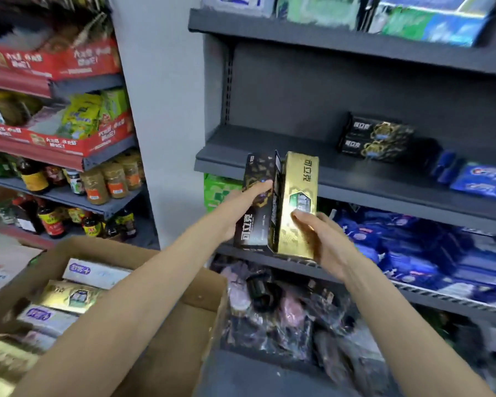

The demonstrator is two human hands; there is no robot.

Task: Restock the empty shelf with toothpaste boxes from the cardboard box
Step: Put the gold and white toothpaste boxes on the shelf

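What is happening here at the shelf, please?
A person is restocking toothpaste. The left hand holds a black toothpaste box and the right hand holds a gold toothpaste box, both upright and side by side in front of the grey shelf. Two black boxes are already stacked further right on that shelf. The cardboard box at lower left has more toothpaste boxes inside.

A small grocery or convenience shop aisle.
Dark metal shelving point(341, 173) carries retail stock: black toothpaste boxes point(375, 137), blue packets point(481, 183) and more packaged goods on the tiers above and below. A neighbouring rack holds sauce bottles point(49, 219), jars point(113, 179) and snack bags in red display trays point(52, 144). An open cardboard box point(161, 319) holds boxed goods.
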